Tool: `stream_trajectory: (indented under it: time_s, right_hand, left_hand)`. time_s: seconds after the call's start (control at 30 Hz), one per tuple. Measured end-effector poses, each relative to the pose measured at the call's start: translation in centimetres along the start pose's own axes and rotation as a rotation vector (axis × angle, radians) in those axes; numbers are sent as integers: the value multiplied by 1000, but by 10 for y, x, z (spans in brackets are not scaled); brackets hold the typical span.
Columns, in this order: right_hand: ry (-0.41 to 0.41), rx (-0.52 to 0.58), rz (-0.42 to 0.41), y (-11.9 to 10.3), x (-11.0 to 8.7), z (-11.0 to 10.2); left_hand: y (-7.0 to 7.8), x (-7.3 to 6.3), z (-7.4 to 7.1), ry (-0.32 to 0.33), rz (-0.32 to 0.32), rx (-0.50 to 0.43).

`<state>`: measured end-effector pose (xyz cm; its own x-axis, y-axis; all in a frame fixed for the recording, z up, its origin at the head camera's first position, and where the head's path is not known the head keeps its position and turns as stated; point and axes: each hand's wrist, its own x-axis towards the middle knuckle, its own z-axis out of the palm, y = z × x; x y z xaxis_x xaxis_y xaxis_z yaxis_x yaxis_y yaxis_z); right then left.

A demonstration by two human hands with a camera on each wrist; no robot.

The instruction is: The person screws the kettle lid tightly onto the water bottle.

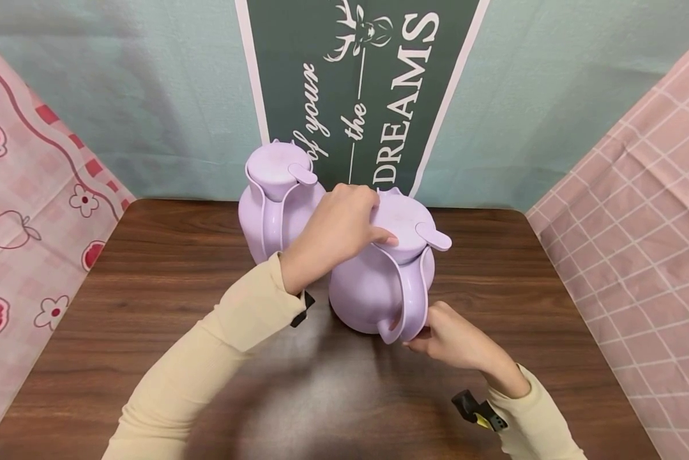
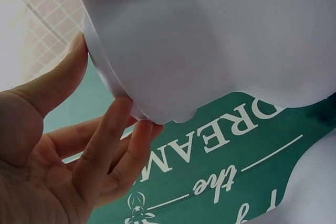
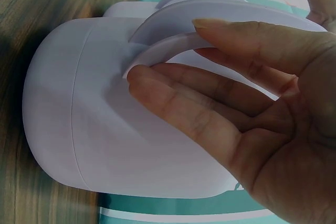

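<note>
Two lavender thermos jugs with handles and lever lids are in the head view. The left jug (image 1: 251,214) stands behind my left forearm, partly hidden by it. On the right jug (image 1: 358,294), my left hand (image 1: 344,217) grips the lid's rim, thumb on top near the front. The left wrist view shows the thumb and fingertips at the edge of the lid (image 2: 113,72). My right hand (image 1: 456,335) pinches the lower end of the handle (image 1: 414,300). In the right wrist view its thumb and fingers (image 3: 184,95) meet around that handle, beside the jug's body (image 3: 100,129).
A brown wood-grain table (image 1: 166,287) bears both jugs. Close behind them hangs a teal cloth (image 1: 177,115) with a dark green lettered panel (image 1: 344,147). Pink patterned cloth (image 1: 22,223) borders the left side, and pink checked cloth (image 1: 654,223) the right.
</note>
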<state>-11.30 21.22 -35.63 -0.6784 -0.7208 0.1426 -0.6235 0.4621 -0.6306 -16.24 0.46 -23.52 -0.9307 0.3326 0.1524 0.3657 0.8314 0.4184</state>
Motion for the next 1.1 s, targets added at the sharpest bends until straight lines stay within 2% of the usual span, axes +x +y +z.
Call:
stream_trajectory:
  time_s: [0.57, 1.1]
  right_hand:
    - [12, -11, -24, -1, 0, 0]
    - [10, -24, -28, -2, 1, -1]
  left_hand:
    - [-1, 3, -3, -30, -10, -19]
    - [-2, 5, -5, -62, 5, 5]
